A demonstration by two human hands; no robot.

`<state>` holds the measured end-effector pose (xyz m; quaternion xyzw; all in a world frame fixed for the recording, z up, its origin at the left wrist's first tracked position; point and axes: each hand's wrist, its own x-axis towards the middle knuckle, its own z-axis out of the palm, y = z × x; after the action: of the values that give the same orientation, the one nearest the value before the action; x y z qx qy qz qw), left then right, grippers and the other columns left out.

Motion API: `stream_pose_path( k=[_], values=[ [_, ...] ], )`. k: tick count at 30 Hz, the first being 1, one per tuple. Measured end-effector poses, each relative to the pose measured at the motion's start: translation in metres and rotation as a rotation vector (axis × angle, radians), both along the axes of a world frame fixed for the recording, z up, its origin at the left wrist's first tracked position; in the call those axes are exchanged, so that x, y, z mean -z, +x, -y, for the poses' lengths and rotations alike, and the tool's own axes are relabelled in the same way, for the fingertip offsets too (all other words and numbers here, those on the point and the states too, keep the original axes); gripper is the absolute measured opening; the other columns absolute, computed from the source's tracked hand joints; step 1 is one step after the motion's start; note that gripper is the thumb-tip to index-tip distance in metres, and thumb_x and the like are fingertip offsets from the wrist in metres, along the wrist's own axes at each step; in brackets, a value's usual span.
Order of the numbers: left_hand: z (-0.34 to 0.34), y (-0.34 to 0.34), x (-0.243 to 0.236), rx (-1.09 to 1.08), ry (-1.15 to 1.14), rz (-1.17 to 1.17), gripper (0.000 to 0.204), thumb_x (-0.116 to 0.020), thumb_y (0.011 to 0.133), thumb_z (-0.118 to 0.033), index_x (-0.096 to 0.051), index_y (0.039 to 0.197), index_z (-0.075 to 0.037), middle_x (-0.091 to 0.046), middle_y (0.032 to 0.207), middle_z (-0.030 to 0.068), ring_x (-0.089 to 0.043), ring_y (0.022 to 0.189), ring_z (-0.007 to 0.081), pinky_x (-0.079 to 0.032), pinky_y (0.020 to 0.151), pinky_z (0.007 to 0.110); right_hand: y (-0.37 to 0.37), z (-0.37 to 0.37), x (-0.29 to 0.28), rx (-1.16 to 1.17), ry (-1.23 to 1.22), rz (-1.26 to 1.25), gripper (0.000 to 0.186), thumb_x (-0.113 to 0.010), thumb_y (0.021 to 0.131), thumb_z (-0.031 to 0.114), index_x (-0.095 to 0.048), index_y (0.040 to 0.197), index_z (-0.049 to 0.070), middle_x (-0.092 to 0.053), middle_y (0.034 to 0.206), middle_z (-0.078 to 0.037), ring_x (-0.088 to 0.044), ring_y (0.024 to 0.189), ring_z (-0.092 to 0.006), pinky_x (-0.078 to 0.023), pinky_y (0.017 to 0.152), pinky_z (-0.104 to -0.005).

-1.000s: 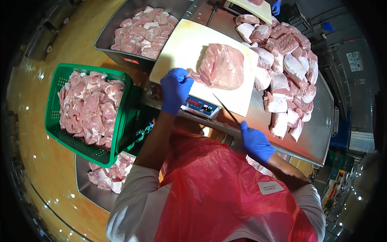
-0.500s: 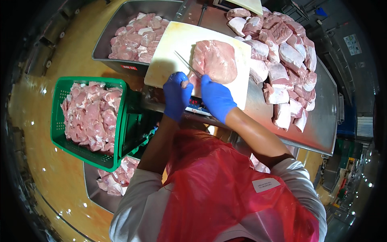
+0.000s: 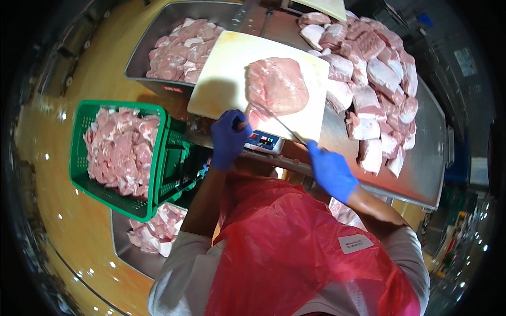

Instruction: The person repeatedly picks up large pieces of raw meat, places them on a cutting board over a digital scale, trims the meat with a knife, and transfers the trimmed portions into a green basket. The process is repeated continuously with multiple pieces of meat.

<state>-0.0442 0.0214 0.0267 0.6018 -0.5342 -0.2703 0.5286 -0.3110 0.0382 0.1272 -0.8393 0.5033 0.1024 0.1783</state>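
Across the tabletop [image 3: 428,163], uncut-looking meat chunks [image 3: 369,99] lie heaped; smaller pieces [image 3: 124,152] fill the green basket [image 3: 79,163]; on the cutting board [image 3: 222,60] the slab [image 3: 278,87] looks part-trimmed, left hand [image 3: 226,145], fingers seemingly grasping its flap [image 3: 256,118], right hand [image 3: 332,171] gripping the knife [image 3: 291,131].

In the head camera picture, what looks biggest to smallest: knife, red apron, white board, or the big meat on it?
Red apron, perhaps helped by being nearer the camera
White board
Big meat
Knife
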Motion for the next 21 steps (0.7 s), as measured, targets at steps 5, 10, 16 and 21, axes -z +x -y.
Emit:
stream_pose_path(
  k=[5,10,16,21],
  values=[
    [0.004,-0.003,-0.012,0.100,-0.006,0.185,0.013,-0.071,0.072,-0.002,-0.060,0.078,-0.002,-0.057,0.071,0.0067,-0.052,0.066,0.0114,-0.045,0.062,0.029,0.088,0.055,0.046,0.023,-0.126,0.295,0.022,-0.054,0.091,0.005,-0.048,0.112,0.000,-0.067,0.088,-0.026,-0.067,0.083,-0.0467,-0.053,0.071,-0.0535],
    [0.011,0.015,-0.024,0.106,-0.023,0.285,0.014,-0.071,0.071,-0.005,-0.058,0.077,-0.004,-0.052,0.068,0.0064,-0.051,0.064,0.0129,-0.044,0.060,0.031,0.067,0.053,0.044,-0.021,-0.105,0.241,0.025,-0.055,0.090,0.006,-0.049,0.113,0.000,-0.068,0.090,-0.026,-0.068,0.084,-0.0451,-0.054,0.072,-0.0517],
    [-0.041,0.134,-0.039,-0.297,-0.131,0.163,0.018,-0.067,0.080,0.002,-0.053,0.079,-0.008,-0.052,0.081,-0.0027,-0.046,0.078,0.0067,-0.043,0.070,0.024,-0.050,0.010,0.008,-0.064,0.025,-0.063,0.031,-0.054,0.094,0.010,-0.048,0.124,0.005,-0.068,0.090,-0.024,-0.068,0.081,-0.0436,-0.053,0.069,-0.0522],
    [-0.118,0.265,-0.039,-0.481,0.408,0.901,0.020,-0.071,0.083,-0.013,-0.066,0.102,-0.005,-0.067,0.094,0.0130,-0.063,0.083,0.0264,-0.053,0.078,0.038,-0.091,-0.005,0.022,0.084,0.027,0.330,0.016,-0.052,0.104,0.014,-0.048,0.113,0.002,-0.064,0.077,-0.018,-0.063,0.063,-0.0353,-0.050,0.059,-0.0431]
  ],
)
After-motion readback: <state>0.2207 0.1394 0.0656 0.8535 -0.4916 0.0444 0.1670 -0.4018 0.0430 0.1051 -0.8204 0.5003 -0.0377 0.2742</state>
